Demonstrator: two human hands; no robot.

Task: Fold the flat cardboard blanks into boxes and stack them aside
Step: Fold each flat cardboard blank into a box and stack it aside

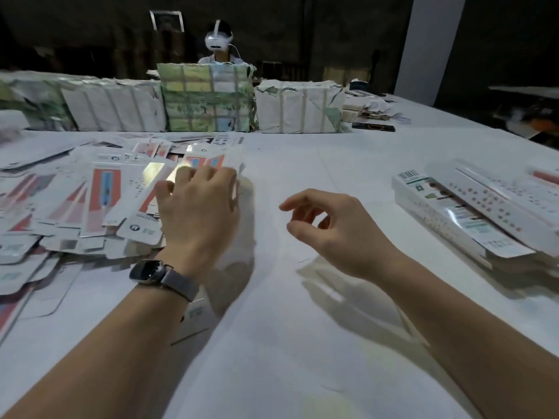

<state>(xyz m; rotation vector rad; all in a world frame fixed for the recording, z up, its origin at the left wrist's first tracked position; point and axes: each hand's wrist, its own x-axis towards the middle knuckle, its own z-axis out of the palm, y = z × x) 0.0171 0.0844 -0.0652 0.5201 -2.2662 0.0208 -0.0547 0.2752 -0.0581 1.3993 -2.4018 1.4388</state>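
Left hand [198, 207] lay over the near right edge of the heap of flat cardboard blanks [99, 189], palm down, its fingers bent forward onto the topmost sheet; the fingertips were blurred, so I could not tell whether they pinched that blank or only pressed on it. A watch [148, 272] sat on the wrist behind it. Right hand [328, 226] hovered just to the right of the left one, above bare tabletop [302, 343], fingers loosely curled, thumb and forefinger apart, holding nothing.

Only the head view was given. In it the blanks spread out to the left of the left hand and beyond it, overlapping untidily, some red-printed, some showing a shiny patch. Well to the right of the right hand, at the tabletop's edge, lay the stack of folded boxes [472, 207], long and white, lying on their sides. Beyond both hands stood a row of taped paper-wrapped bundles [208, 98], and behind those sat another person wearing a headset [217, 40].

By my judgement the step in hand was the fetching of a fresh blank, with no folding begun. The next move called for parting one sheet from those under it, since they overlapped and looked slippery, then drawing it onto the bare tabletop between the hands, where the right hand could take the far end and open it.
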